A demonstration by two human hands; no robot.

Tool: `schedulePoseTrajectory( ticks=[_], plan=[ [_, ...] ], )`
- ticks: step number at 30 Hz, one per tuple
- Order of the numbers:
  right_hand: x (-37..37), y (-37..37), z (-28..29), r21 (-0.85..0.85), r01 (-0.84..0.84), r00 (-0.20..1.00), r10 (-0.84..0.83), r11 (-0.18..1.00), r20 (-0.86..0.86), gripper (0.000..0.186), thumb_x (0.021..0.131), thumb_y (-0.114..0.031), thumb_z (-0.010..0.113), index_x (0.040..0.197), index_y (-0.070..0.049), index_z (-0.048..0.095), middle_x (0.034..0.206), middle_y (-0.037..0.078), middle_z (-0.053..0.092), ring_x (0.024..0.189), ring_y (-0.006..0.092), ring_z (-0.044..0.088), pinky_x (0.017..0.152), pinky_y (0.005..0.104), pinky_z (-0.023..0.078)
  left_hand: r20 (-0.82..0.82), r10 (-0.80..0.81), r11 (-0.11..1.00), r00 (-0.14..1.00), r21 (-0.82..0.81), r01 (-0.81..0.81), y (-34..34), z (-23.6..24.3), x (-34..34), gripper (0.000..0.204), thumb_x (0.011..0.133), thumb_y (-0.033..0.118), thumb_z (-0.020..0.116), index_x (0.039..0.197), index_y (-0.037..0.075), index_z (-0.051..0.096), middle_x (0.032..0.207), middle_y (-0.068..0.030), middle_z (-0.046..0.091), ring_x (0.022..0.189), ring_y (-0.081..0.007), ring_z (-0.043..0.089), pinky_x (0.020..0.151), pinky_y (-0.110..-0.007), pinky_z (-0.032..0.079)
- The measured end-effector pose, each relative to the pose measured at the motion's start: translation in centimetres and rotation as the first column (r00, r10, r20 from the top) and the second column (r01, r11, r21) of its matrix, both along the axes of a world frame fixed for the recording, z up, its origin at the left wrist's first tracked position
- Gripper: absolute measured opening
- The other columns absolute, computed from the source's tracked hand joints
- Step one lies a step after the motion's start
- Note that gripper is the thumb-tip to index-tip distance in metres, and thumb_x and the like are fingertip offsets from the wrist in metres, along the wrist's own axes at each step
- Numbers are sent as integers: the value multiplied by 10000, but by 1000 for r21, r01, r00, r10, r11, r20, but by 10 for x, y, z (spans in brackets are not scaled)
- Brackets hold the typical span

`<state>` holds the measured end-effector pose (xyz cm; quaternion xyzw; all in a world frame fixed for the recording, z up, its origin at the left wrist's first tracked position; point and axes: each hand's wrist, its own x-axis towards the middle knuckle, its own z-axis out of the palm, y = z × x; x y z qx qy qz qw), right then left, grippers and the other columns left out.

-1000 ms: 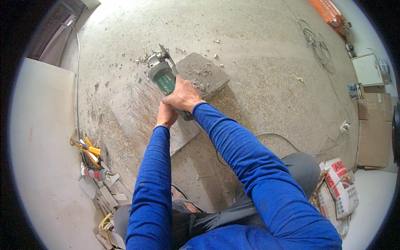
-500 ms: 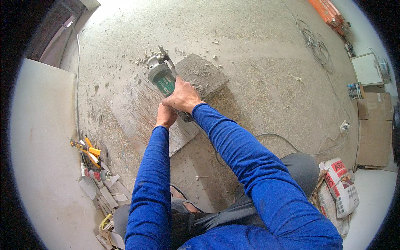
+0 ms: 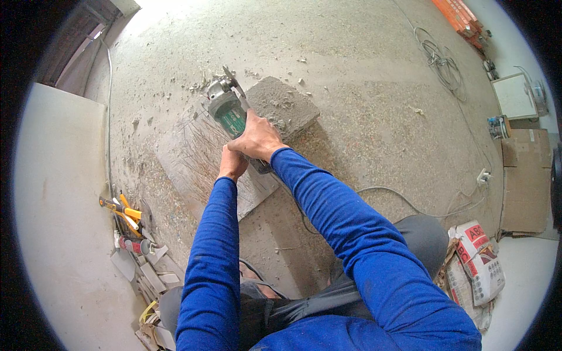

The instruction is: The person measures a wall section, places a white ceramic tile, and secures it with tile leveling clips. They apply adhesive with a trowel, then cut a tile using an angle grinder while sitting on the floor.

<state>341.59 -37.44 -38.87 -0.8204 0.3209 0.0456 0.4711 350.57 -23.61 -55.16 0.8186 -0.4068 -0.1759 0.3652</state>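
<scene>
A green and grey angle grinder (image 3: 229, 117) is held out in front of me, its metal head and disc pointing away. My right hand (image 3: 257, 136) wraps round the body from the right. Just below it, my left hand (image 3: 233, 162) closes on the rear part; its fingers are partly hidden. Under the tool lies a scored, greyish flat board (image 3: 193, 152) covered in scratch lines. A rough grey slab (image 3: 284, 105), dusty with crumbs on top, rests beside the grinder's head on the right.
Rubble bits lie across the dusty floor (image 3: 374, 117). A power cord (image 3: 398, 199) runs right to a socket (image 3: 483, 177); a coiled cable (image 3: 439, 61) lies farther off. Yellow-handled tools (image 3: 123, 209) and scraps sit along the left wall. Paper sacks (image 3: 477, 263) and cardboard (image 3: 527, 187) stand right.
Almost nothing differs; the grinder and both hands stay in nearly the same place over the board.
</scene>
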Motion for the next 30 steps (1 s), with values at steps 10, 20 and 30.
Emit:
schedulePoseTrajectory(
  ticks=[10, 20, 30],
  plan=[
    [0, 1, -5, -7, 13, 999, -13, 1000, 32, 919, 633, -379, 812, 1353, 96, 495, 1189, 349, 673, 1146, 473, 668, 1028, 471, 528, -305, 38, 999, 952, 17, -34, 4, -52, 19, 313, 982, -15, 570, 1280, -14, 668, 1252, -66, 696, 1096, -119, 581, 965, -325, 499],
    [-3, 1, -11, -7, 19, 997, -19, 1000, 77, 886, 632, -371, 813, 1313, 108, 510, 1167, 352, 676, 1126, 476, 675, 1018, 467, 528, -357, 108, 967, 928, -179, -182, -2, -43, 11, 291, 761, -39, 620, 1022, -3, 742, 1006, -283, 725, 1051, -428, 697, 867, -420, 559],
    [-3, 0, -7, 10, -1, 1000, 1, 1000, 23, 968, 631, -347, 812, 1403, 99, 434, 1234, 344, 663, 1180, 474, 655, 1057, 469, 520, 3, 26, 999, 1000, -31, -26, -4, 2, -2, 239, 785, 7, 654, 1002, 16, 752, 1012, -257, 734, 1054, -444, 677, 991, -443, 518]
  ],
)
